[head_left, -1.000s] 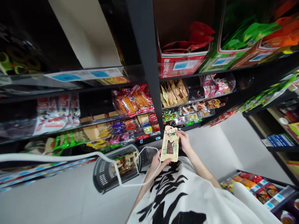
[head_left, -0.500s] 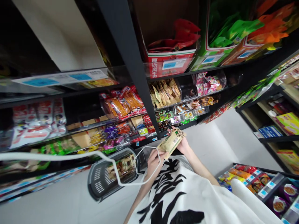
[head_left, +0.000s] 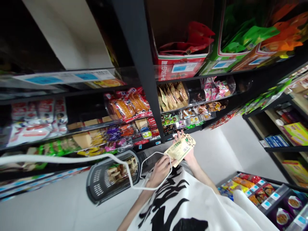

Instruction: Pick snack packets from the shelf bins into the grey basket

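Beside hands [head_left: 161, 170] holding packet [head_left: 180, 149]: basket [head_left: 102, 183], white cable [head_left: 127, 168].

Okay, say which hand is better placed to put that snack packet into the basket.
Left, probably: the left hand holds the snack packet's lower end and is nearer the basket; the right hand, behind the packet, is farther away.

Your basket [head_left: 99, 185] in matt grey perforated plastic, your shirt [head_left: 199, 199] soft smooth cloth, red-wrapped snacks [head_left: 130, 104] in glossy clear plastic
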Available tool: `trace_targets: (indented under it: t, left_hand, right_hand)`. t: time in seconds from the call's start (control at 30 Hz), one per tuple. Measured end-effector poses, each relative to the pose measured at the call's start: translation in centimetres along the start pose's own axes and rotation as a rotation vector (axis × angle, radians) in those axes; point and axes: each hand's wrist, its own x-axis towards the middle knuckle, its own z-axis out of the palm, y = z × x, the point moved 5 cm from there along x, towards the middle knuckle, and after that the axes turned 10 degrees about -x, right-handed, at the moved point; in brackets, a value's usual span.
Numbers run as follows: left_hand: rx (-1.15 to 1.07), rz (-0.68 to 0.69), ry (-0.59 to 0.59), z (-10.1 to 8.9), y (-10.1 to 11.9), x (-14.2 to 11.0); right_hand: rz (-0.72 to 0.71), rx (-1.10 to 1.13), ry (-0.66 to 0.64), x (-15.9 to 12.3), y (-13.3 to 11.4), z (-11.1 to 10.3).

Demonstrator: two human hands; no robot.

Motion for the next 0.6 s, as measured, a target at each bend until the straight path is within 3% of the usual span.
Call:
trace_targets:
  t: [0.13, 0.2, 0.37, 0.6]
  left_hand:
    - [-0.05, -0.16, 0.144, 1.4, -2.0, -1.1]
    - [-0.066, -0.204, 0.148, 1.8, -2.5, -1.2]
    - [-0.05, -0.142, 0.033, 1.1, -2.1, -0.6]
    - [-0.042, -0.078, 0.243, -1.4, -1.1, -0.2]
  right_hand:
    - [-0.006, -0.056, 0.0, 0.0, 0.6, -0.8]
    - [-0.01, -0.11, -0.01, -0.1, 0.7, -1.1]
    - [0.02, -0.217, -0.031, -0.1, 0.8, -1.4]
    - [0.078, -0.282, -0.095, -0.1, -0.2, 0.5]
